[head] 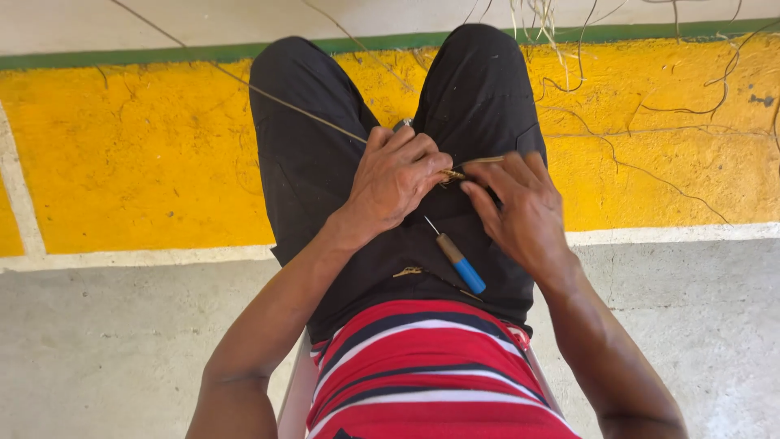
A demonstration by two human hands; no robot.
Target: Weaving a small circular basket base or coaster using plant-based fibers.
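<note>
My left hand (394, 183) is closed on a small tan woven fibre piece (452, 174) held over my lap. A long thin straw strand (284, 103) runs from that hand up and to the left across my black trousers (471, 89). My right hand (520, 207) pinches the same woven piece and a short strand from the right side. An awl with a blue and wooden handle (459, 262) lies on my lap just below both hands, its metal tip pointing up toward them.
I sit on a white chair (294, 390), wearing a red striped shirt (422, 374). The floor is grey concrete (122, 341) with a yellow painted band (138, 154) edged in white and green. Loose dry fibre strands (650, 106) lie scattered at the top right.
</note>
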